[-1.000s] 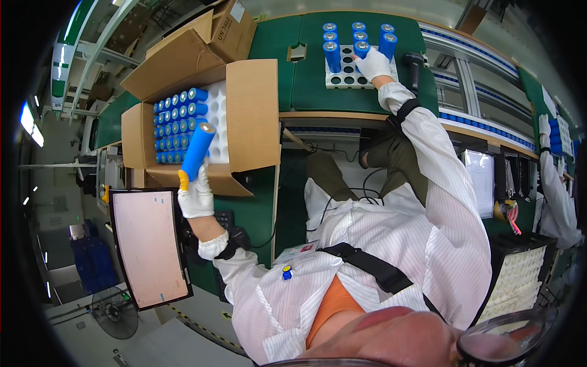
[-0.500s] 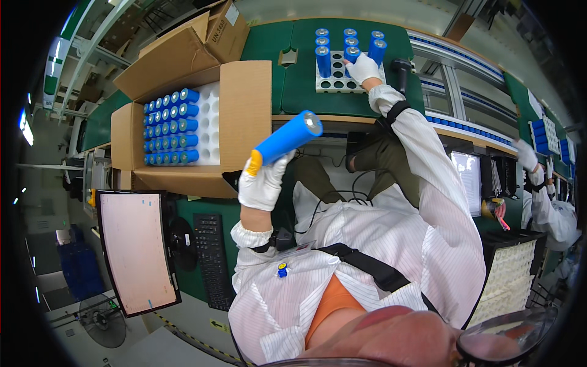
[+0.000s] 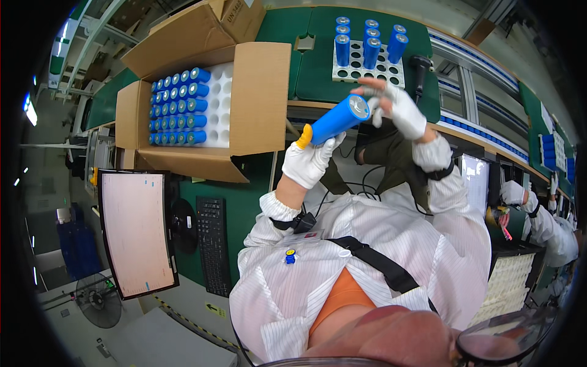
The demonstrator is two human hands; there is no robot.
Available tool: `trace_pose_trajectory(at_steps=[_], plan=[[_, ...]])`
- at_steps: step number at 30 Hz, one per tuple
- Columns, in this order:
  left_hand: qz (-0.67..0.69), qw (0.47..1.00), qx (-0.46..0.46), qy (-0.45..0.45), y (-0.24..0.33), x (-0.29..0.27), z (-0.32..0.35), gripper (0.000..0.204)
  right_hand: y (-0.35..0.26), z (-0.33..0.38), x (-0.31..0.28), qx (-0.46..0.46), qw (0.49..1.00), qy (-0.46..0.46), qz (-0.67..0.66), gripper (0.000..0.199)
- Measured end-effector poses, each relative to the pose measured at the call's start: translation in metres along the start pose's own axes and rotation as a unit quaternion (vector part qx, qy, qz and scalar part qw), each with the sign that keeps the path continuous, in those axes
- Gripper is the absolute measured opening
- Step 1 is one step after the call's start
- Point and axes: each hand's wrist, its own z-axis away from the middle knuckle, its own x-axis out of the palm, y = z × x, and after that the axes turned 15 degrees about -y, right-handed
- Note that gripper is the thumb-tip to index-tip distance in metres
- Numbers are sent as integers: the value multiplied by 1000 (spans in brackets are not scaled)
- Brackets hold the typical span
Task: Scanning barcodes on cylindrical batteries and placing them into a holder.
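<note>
A blue cylindrical battery cell (image 3: 335,124) lies in the grip of my left hand (image 3: 307,164), gloved in white with a yellow finger cover. Its silver end tilts up to the right. Close by that end, my right hand (image 3: 400,111) is held in the air with its fingers apart and nothing in them. Beyond both hands, a white rack (image 3: 350,75) with round holes carries several upright blue cells (image 3: 371,52). To the left, an opened cardboard box (image 3: 260,101) contains rows of blue cells (image 3: 179,109) beside bare white foam sockets (image 3: 221,107).
A black handheld scanner (image 3: 420,73) stands right of the rack on the green table (image 3: 315,79). A monitor (image 3: 137,232) and keyboard (image 3: 212,244) are at the left. Conveyor rails (image 3: 471,92) run along the right, where another person's gloved hand (image 3: 512,192) shows.
My right hand has come back from the rack toward me, its fingers now spread near the held cell. My left hand has carried its cell to the right and slightly upward in the picture.
</note>
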Motion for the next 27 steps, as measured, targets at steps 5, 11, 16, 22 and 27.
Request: trace_pose_trajectory(at_steps=[5,11,16,22,27], plan=[[9,998,-58,16,0,-26,-19,57,11,16,51,-13,993,72,93,73],[47,992,-99,66,-5,-57,-30,58,35,10,43,-13,983,137,125,54],[-60,987,-126,86,-7,-67,-37,63,43,14,29,38,942,215,253,46],[-478,865,-135,76,-14,31,16,58,24,4,-43,9,845,385,370,40],[-878,456,126,70,40,128,71,48,32,-18,-130,137,752,452,459,47]])
